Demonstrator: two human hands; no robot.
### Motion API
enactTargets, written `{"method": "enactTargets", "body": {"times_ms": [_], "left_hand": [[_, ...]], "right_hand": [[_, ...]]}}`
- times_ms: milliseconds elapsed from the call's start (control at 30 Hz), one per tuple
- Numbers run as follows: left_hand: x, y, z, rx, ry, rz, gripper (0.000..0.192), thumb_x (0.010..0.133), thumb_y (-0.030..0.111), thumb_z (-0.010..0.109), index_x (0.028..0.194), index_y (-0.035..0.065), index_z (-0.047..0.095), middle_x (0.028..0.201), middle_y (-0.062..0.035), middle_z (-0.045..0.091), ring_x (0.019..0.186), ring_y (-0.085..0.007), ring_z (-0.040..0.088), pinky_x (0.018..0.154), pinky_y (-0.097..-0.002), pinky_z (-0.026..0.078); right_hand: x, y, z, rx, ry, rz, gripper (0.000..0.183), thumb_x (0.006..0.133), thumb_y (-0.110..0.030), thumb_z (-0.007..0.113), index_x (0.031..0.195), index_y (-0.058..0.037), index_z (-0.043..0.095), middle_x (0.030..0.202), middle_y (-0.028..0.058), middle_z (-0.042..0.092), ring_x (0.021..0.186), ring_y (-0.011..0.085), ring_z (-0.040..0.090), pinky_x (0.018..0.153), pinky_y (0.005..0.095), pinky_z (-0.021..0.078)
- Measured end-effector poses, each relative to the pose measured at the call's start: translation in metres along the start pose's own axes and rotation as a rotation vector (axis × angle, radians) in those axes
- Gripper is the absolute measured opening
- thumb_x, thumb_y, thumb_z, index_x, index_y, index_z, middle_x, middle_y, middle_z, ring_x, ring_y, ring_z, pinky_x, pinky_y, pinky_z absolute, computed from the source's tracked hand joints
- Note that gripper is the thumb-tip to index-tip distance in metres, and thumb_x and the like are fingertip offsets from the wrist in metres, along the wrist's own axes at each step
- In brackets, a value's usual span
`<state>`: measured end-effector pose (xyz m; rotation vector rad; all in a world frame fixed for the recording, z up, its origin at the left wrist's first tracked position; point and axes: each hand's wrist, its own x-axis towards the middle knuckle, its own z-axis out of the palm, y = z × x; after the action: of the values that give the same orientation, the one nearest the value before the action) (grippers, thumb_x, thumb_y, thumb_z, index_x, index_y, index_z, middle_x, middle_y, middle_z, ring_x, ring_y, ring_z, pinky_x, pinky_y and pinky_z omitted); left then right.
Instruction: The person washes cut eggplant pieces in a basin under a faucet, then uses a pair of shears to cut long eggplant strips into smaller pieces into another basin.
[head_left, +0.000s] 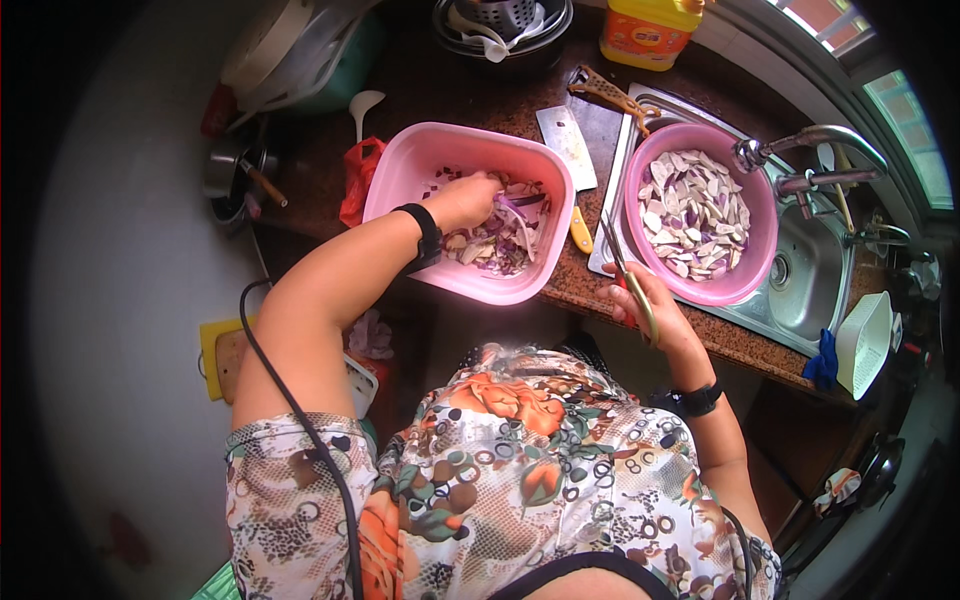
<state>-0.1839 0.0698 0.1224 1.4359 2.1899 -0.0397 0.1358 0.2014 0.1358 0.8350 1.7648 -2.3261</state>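
Observation:
My left hand (469, 202) reaches down into a pink rectangular basin (397, 154), its fingers closed around purple-and-white vegetable strips (521, 214). Dark bits and pale trimmings (480, 251) cover part of the basin floor around it. Scissors (637, 289) with red and brass-coloured handles are in my right hand (660, 307), blades pointing away from me over the counter edge. To the right of them, a round pink basin (763, 247) full of pale slices with purple skin (694, 214) rests on the sink. A cleaver (568, 146) with a yellow handle (580, 230) lies between the two basins.
A faucet (825, 142) reaches over the steel sink (810, 274). An orange-brown peeler-like tool (611, 91) lies behind the cleaver. Farther back stand a yellow jug (651, 34) and stacked bowls (559, 22). A red plastic bag (360, 184) and white ladle (364, 109) sit left.

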Motion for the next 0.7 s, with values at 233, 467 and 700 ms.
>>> {"method": "enactTargets", "body": {"times_ms": [233, 467, 700], "left_hand": [[0.005, 0.004, 0.0, 0.148, -0.096, 0.008, 0.047, 0.074, 0.001, 0.058, 0.121, 0.0061, 0.055, 0.128, -0.0206, 0.048, 0.113, -0.0386, 0.053, 0.095, -0.0426, 0.045], [0.018, -0.021, -0.001, 0.069, -0.011, 0.0, 0.03, 0.075, 0.014, 0.057, 0.103, 0.0088, 0.068, 0.103, -0.0173, 0.066, 0.102, -0.039, 0.06, 0.091, -0.0439, 0.047], [0.009, -0.015, -0.018, -0.906, -0.069, -0.228, 0.016, 0.085, 0.006, 0.051, 0.098, 0.0024, 0.058, 0.071, -0.0075, 0.06, 0.062, -0.0156, 0.057, 0.059, -0.0315, 0.048]], "right_hand": [[-0.006, 0.002, 0.004, 0.036, 0.047, 0.036, 0.042, 0.091, -0.026, 0.064, 0.124, -0.0052, 0.052, 0.097, -0.0007, 0.055, 0.084, 0.0061, 0.051, 0.069, 0.0234, 0.046], [-0.009, -0.001, 0.002, 0.048, 0.006, 0.034, 0.043, 0.09, -0.028, 0.065, 0.124, -0.0053, 0.052, 0.097, -0.0013, 0.055, 0.083, 0.0055, 0.051, 0.069, 0.0218, 0.0443], [0.001, 0.002, 0.0, -0.025, -0.014, 0.031, 0.042, 0.09, -0.029, 0.065, 0.124, -0.0072, 0.052, 0.088, -0.0042, 0.052, 0.078, 0.0039, 0.049, 0.066, 0.0206, 0.0438]]}}
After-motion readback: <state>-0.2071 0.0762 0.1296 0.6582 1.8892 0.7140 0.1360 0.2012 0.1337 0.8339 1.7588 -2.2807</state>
